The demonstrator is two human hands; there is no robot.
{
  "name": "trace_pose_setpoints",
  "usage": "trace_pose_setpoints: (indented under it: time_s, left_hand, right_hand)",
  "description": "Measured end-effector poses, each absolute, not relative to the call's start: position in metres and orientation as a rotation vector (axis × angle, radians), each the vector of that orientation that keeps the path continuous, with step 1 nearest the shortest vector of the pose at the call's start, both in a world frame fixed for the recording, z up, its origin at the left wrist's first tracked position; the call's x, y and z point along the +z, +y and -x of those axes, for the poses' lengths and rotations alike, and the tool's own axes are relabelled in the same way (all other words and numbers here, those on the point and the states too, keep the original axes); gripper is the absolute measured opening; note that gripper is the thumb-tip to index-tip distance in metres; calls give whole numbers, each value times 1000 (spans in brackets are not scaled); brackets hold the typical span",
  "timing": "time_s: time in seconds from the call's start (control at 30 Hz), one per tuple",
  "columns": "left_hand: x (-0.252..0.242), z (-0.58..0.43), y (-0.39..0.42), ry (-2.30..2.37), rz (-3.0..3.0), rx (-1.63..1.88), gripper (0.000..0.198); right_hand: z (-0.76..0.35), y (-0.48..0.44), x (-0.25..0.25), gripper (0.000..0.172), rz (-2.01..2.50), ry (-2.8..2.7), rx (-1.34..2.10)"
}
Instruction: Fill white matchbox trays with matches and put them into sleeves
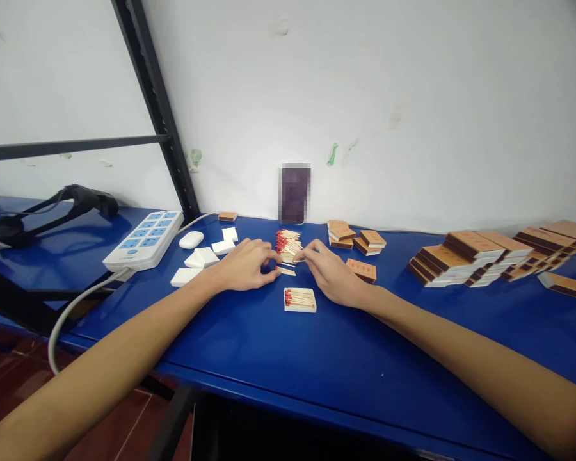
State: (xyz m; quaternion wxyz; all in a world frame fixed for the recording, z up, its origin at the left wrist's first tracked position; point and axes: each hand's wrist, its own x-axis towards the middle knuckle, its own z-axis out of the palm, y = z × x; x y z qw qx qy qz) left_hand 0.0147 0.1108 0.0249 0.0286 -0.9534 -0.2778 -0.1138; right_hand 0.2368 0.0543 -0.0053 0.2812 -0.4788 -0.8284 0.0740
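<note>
A pile of loose red-headed matches (290, 241) lies on the blue table between my hands. My left hand (249, 264) rests at its left side, thumb and forefinger apart, the tips beside the red heads of a few matches (287, 271) at the near edge. From the right, my right hand (329, 272) is closed in a pinch on the plain end of a match (299, 260). Closer to me sits a white matchbox tray (300, 309), partly filled with matches, their heads to the left.
White trays (186, 276) lie at the left beside a white oval case (191, 239) and a power strip (144, 240). Matchboxes (361, 270) are right of my right hand, with larger stacks (461, 256) farther right. A blurred-out upright object (294, 193) leans on the wall.
</note>
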Motion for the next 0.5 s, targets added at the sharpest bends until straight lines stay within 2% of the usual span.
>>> trace_pose_setpoints:
  time_s: [0.2, 0.5]
  left_hand:
    - [24, -14, 111, -858, 2940, -354, 32]
    - [24, -14, 112, -862, 2935, -349, 30]
  right_hand:
    - [-236, 54, -4, 18, 1241, -2220, 191]
    - [-232, 53, -3, 15, 1284, -2043, 269]
